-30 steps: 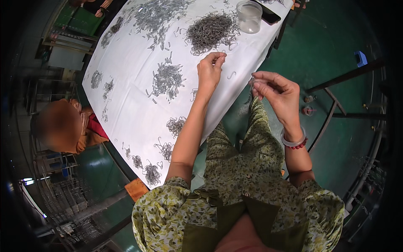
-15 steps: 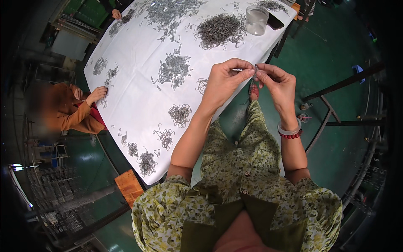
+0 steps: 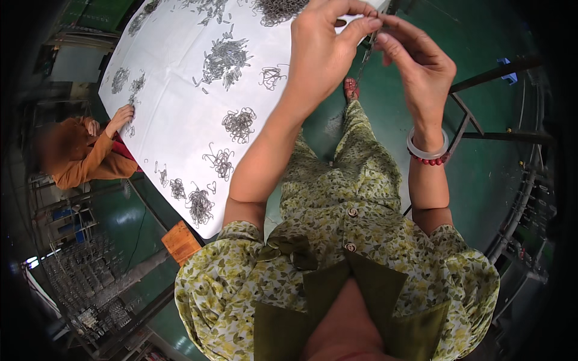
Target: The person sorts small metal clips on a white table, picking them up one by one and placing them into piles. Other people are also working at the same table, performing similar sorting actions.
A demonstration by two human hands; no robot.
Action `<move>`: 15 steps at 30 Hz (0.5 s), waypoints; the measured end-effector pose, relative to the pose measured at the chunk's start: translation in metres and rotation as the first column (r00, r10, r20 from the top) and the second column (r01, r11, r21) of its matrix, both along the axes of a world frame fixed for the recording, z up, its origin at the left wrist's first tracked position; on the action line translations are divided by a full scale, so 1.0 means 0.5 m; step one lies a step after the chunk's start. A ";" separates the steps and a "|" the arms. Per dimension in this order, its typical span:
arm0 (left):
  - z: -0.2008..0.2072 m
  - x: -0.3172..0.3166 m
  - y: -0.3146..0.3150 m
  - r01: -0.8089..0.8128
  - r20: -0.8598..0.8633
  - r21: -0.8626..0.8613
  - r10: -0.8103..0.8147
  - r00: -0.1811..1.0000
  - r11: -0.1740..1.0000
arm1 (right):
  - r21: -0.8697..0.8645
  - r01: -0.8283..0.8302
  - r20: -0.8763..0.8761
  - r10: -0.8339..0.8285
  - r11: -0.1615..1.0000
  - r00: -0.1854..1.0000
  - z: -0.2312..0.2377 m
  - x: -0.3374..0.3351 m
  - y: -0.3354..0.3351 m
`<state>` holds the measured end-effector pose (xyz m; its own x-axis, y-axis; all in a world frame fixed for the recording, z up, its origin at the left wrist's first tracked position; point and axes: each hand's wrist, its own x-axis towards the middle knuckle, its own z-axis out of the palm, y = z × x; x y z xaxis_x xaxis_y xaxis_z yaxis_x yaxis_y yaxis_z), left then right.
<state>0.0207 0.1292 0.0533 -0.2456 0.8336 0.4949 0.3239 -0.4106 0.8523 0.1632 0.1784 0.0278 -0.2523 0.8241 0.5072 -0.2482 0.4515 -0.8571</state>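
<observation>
My left hand (image 3: 328,54) and my right hand (image 3: 422,75) are raised together past the table's right edge, fingertips pinched close to each other. From between them hangs a thin chain of small metal links (image 3: 365,59). Both hands seem closed on its upper end, though the exact piece in the fingers is too small to make out. To the left of my left hand, a few bent wire hooks (image 3: 272,77) lie on the white-covered table (image 3: 174,114). A heap of short silvery metal pieces (image 3: 226,60) lies farther left.
Bent wire hooks form small piles (image 3: 239,125) along the near side of the table. A larger dark heap (image 3: 278,8) is at the far side. Another person's hand (image 3: 123,115) touches pieces at the left edge. A wooden stool (image 3: 180,242) stands near the table corner.
My hands now appear higher in the picture and larger, still together at the chain. The table has shifted up and left in view; the clear plastic tub has left the picture.
</observation>
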 end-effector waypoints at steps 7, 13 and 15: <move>0.179 0.044 0.012 0.349 -0.116 0.083 -0.339 0.934 0.934 | 0.069 -0.017 -0.260 0.034 0.997 0.965 0.139 0.081 0.000; 0.281 0.092 0.031 0.494 -0.126 0.134 -0.479 0.869 0.859 | 0.251 -0.139 -0.266 0.206 0.958 0.942 0.268 0.149 0.004; 0.261 0.177 0.055 0.575 0.079 0.178 -0.594 0.801 0.799 | 0.267 -0.095 -0.309 0.179 0.959 0.934 0.280 0.227 -0.004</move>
<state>0.1095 0.1567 0.1836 0.1994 0.7634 0.6144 -0.1203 -0.6032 0.7885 0.2765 0.1766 0.1679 -0.1395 0.6336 0.7610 -0.5702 0.5769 -0.5848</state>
